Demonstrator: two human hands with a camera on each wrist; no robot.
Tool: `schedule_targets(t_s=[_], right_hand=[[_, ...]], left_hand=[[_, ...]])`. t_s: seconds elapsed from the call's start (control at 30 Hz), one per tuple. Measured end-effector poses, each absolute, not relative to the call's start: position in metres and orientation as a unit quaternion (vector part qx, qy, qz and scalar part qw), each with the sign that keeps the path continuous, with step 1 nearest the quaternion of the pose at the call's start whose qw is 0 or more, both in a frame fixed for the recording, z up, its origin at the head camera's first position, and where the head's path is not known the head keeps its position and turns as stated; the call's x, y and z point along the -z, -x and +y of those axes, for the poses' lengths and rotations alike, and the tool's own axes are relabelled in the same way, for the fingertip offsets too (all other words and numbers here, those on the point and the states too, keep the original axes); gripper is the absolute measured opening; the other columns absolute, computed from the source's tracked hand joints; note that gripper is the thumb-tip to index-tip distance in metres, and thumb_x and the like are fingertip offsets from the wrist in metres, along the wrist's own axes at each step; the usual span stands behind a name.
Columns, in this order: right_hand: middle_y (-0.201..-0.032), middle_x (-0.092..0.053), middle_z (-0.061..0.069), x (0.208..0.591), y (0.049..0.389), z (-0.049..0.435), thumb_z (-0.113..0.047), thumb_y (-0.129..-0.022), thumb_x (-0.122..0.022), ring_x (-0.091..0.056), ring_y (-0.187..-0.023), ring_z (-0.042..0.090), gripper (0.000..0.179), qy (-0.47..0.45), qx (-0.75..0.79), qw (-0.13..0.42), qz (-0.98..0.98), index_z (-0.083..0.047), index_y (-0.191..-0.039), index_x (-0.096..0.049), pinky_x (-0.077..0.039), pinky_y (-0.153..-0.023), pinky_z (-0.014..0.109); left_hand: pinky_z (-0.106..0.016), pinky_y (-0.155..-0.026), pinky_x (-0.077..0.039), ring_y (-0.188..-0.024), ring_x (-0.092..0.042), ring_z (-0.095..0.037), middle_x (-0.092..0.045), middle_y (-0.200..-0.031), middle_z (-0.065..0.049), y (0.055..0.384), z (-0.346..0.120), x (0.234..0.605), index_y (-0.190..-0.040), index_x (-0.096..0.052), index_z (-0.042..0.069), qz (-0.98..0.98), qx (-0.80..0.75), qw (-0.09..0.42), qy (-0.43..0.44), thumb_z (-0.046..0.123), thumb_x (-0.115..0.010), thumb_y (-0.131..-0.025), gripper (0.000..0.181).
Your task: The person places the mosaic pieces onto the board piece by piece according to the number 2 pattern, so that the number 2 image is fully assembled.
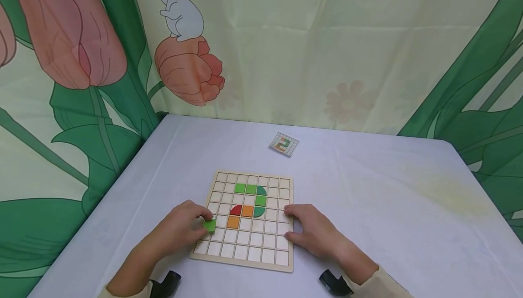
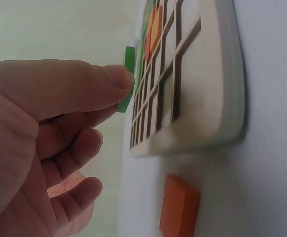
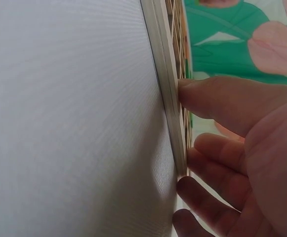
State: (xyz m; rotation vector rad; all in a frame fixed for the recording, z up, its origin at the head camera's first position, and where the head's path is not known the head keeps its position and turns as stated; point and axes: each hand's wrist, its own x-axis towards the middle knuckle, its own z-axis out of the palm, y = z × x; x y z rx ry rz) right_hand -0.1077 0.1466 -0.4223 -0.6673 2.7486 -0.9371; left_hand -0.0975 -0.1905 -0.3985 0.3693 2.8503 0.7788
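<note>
My left hand (image 1: 180, 227) pinches a light green square tile (image 1: 209, 225) between thumb and forefinger, over the left side of a wooden grid board (image 1: 291, 191). In the left wrist view the tile (image 2: 129, 58) is tilted edge-on near the grid. My right hand (image 1: 316, 232) rests on the board's right edge, thumb and fingertips touching the frame. Set in the grid are several light green squares (image 1: 251, 189), a dark green rounded tile (image 1: 261, 191), another dark green one (image 1: 259, 212), a red rounded tile (image 1: 235, 210) and two orange squares (image 1: 247, 211).
An orange block (image 2: 179, 206) lies on the table beside the board in the left wrist view; the head view hides it. A small pattern card (image 1: 283, 144) lies beyond the board on the white tablecloth (image 1: 367, 189). A printed curtain (image 1: 286, 52) hangs behind the table.
</note>
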Motion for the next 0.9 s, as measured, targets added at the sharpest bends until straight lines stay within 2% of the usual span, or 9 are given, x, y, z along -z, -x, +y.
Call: schedule_targets(t_s=[0.37, 0.63, 0.9], right_hand=[[-0.133, -0.059, 0.011, 0.423, 0.107, 0.146, -0.014, -0.085, -0.077, -0.05, -0.127, 0.033, 0.043, 0.226, 0.313, 0.077, 0.919, -0.001, -0.124, -0.063, -0.038, -0.107, 0.05], [-0.133, -0.059, 0.011, 0.423, 0.107, 0.146, -0.014, -0.085, -0.077, -0.05, -0.128, 0.033, 0.044, 0.222, 0.313, 0.076, 0.92, -0.001, -0.124, -0.063, -0.038, -0.107, 0.05], [-0.133, -0.059, 0.011, 0.423, 0.107, 0.146, -0.014, -0.085, -0.078, -0.05, -0.127, 0.032, 0.043, 0.22, 0.309, 0.074, 0.922, -0.001, -0.123, -0.063, -0.038, -0.106, 0.049]], left_hand=[[-0.034, -0.08, -0.05, -0.092, -0.052, -0.011, -0.059, -0.093, 0.012, 0.095, -0.169, 0.403, -0.095, -0.073, 0.02, 0.947, -0.259, 0.095, -0.162, 0.006, -0.081, -0.08, 0.023], [-0.032, -0.078, -0.049, -0.09, -0.052, -0.011, -0.06, -0.091, 0.014, 0.096, -0.166, 0.409, -0.094, -0.074, 0.018, 0.941, -0.242, 0.075, -0.224, 0.005, -0.079, -0.08, 0.02], [-0.033, -0.079, -0.049, -0.09, -0.054, -0.01, -0.061, -0.09, 0.015, 0.095, -0.163, 0.409, -0.093, -0.075, 0.018, 0.935, -0.244, 0.061, -0.249, 0.003, -0.077, -0.078, 0.022]])
